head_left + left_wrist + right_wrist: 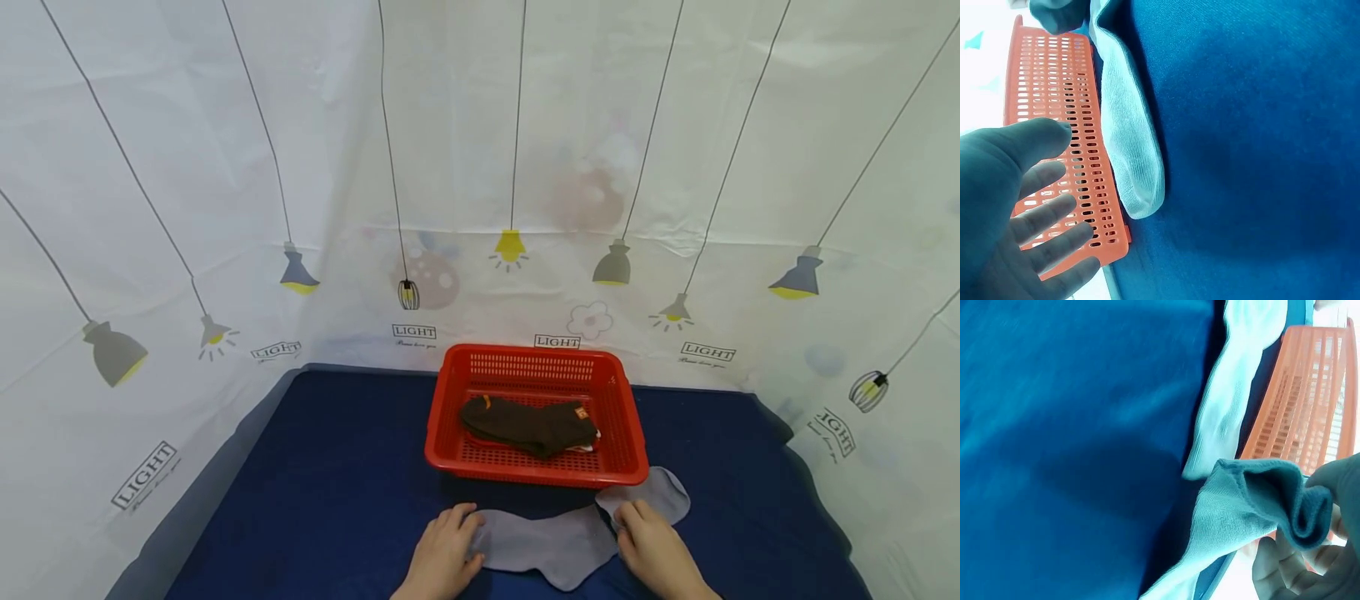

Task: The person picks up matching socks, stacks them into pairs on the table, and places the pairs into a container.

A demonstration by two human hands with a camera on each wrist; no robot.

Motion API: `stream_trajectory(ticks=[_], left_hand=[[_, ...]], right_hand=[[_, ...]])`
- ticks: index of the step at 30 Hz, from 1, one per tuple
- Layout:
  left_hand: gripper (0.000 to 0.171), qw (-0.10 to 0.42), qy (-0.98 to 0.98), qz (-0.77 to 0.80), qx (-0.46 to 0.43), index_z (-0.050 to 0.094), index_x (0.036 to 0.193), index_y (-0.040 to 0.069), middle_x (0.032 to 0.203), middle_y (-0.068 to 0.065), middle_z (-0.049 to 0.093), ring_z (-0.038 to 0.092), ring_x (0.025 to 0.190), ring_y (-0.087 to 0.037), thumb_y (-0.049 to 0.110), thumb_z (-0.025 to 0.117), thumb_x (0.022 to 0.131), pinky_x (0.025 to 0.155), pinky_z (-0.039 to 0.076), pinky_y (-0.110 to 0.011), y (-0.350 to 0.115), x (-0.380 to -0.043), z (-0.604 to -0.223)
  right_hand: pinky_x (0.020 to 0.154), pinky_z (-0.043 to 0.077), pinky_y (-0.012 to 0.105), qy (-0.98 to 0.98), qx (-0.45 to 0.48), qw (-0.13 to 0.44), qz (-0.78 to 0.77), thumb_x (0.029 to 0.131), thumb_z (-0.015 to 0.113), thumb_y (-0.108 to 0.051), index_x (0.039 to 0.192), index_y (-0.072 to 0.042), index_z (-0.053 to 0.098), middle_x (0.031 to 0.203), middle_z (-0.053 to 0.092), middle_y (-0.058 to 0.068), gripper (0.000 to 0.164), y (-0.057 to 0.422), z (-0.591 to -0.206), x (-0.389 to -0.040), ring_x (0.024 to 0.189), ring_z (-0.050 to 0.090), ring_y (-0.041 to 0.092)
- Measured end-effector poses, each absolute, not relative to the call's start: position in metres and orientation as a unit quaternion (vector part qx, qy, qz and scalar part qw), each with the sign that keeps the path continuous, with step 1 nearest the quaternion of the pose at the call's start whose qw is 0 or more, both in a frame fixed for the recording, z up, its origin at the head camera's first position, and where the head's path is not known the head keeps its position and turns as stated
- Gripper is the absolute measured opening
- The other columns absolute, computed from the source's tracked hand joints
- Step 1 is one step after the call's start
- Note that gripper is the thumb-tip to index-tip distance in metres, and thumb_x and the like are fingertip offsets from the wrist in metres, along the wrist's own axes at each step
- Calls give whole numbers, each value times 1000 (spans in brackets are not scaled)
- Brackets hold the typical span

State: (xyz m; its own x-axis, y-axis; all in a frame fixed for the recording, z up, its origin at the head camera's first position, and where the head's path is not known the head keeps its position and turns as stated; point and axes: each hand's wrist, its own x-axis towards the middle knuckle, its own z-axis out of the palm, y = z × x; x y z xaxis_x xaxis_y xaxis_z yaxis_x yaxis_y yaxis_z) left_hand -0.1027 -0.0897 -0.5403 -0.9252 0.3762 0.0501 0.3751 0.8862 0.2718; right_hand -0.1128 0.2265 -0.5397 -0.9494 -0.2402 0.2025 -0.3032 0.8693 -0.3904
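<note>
A grey sock (551,542) lies flat on the dark blue cloth, stretched out sideways in front of the red basket. My left hand (444,550) is at its left end, and in the left wrist view the fingers (1054,215) are spread with nothing between them. A second grey sock (663,493) is to the right, near the basket's front right corner. My right hand (656,546) pinches this one by its cuff (1300,500), which gapes and folds over in the right wrist view, lifted from the cloth.
Behind the socks stands the red plastic basket (525,472) with slotted walls. Folded dark brown socks (528,427) with small orange marks lie inside it, over something red and white. White curtain walls (480,150) printed with lamps enclose the blue cloth (330,492).
</note>
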Motion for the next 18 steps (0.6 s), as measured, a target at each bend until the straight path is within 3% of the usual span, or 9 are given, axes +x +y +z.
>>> stream_trajectory(ticks=[18], left_hand=[[39,3,969,143,201,61,108,17,121,-4,54,54,104,-24,31,73,74,81,45,-42,-90,-101,-541]], right_hand=[[52,33,18,-945,234,57,223,77,62,-6,79,-19,52,72,37,-11,16,180,-545,-121,57,34,0]])
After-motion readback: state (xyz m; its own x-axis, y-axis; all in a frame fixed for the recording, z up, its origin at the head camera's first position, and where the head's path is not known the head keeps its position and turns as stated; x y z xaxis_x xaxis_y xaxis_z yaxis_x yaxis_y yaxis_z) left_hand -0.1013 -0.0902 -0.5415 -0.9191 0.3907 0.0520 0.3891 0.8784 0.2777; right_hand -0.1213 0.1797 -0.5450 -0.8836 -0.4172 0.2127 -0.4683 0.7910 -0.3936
